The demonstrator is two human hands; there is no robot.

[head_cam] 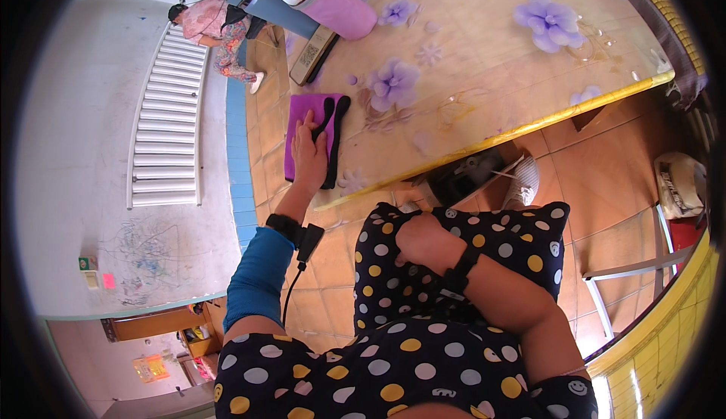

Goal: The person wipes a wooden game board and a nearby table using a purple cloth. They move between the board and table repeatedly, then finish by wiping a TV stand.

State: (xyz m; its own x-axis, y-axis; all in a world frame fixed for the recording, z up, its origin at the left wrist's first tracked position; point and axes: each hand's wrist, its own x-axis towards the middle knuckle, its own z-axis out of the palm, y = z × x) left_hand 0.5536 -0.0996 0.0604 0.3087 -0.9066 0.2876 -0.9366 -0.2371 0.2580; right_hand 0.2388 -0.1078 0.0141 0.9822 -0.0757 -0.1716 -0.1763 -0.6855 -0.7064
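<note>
My left hand (pixel 311 152) lies palm down, fingers apart, on a folded purple cloth (pixel 298 115) with black edging. The cloth sits at the left edge of the table, on a flower-printed table cover (pixel 454 87). My right hand (pixel 428 240) is curled over my lap, against black polka-dot fabric (pixel 510 243). Its fingertips are hidden, so I cannot see whether it grips the fabric. Both wrists wear black bands; a cable runs from the device (pixel 310 242) on the left one.
Beyond the cloth are a phone-like slab with a printed code (pixel 313 56), a pink tumbler (pixel 340 5) and a blue bottle (pixel 278 10). A person (pixel 218 36) bends near a white radiator (pixel 167 118). A metal frame (pixel 635 266) and a bag (pixel 678 186) stand at right.
</note>
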